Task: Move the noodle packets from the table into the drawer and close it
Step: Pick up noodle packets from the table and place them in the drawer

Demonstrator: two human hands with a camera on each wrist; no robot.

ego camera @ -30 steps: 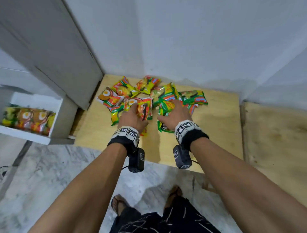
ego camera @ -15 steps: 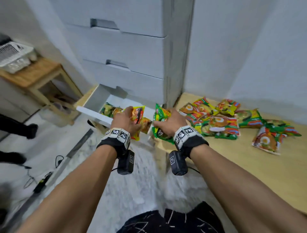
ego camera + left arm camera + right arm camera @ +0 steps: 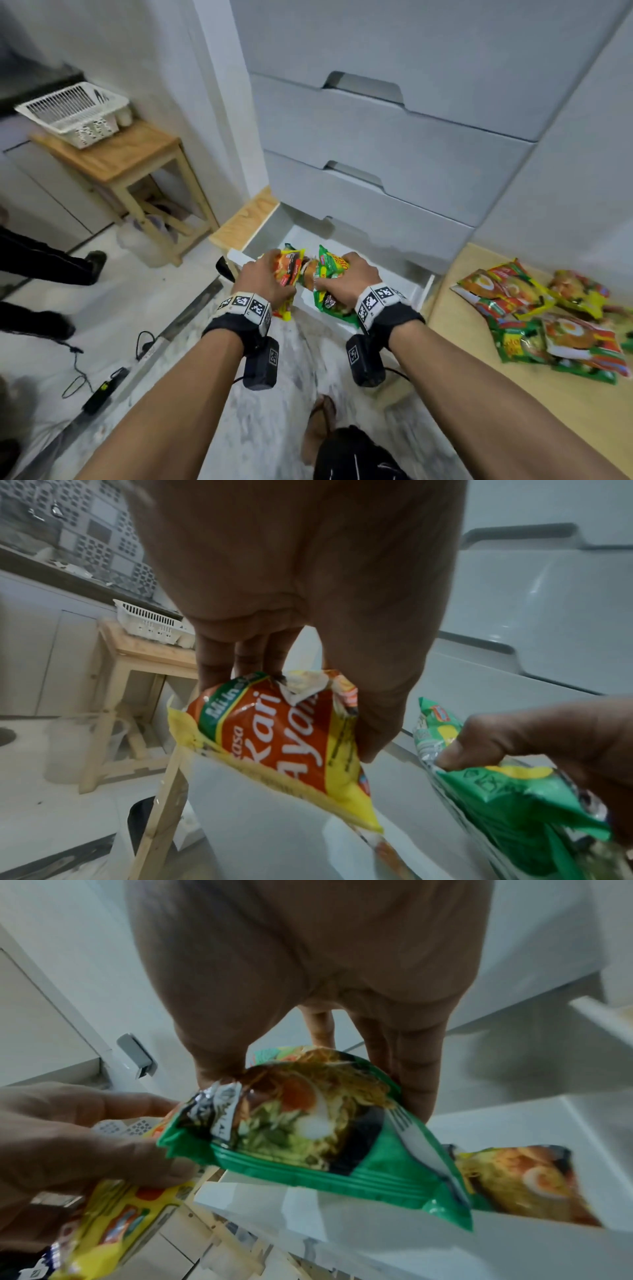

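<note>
My left hand (image 3: 265,277) grips a yellow and red noodle packet (image 3: 289,274) (image 3: 281,739) over the front edge of the open bottom drawer (image 3: 387,277). Beside it my right hand (image 3: 349,277) grips a green noodle packet (image 3: 330,270) (image 3: 329,1137). Both packets hang above the drawer's white inside. Another packet (image 3: 524,1180) lies in the drawer below the green one. Several more packets (image 3: 548,315) lie in a heap on the low wooden table (image 3: 513,394) at the right.
The white chest has two closed drawers (image 3: 394,130) above the open one. A wooden stool (image 3: 113,161) with a white basket (image 3: 73,113) stands at the left. Someone's dark-clad legs (image 3: 44,260) are at the far left. Cables (image 3: 102,387) lie on the marble floor.
I turned from the table to the chest. Both hands carried their packets leftward from the heap and now hold them over the open drawer.
</note>
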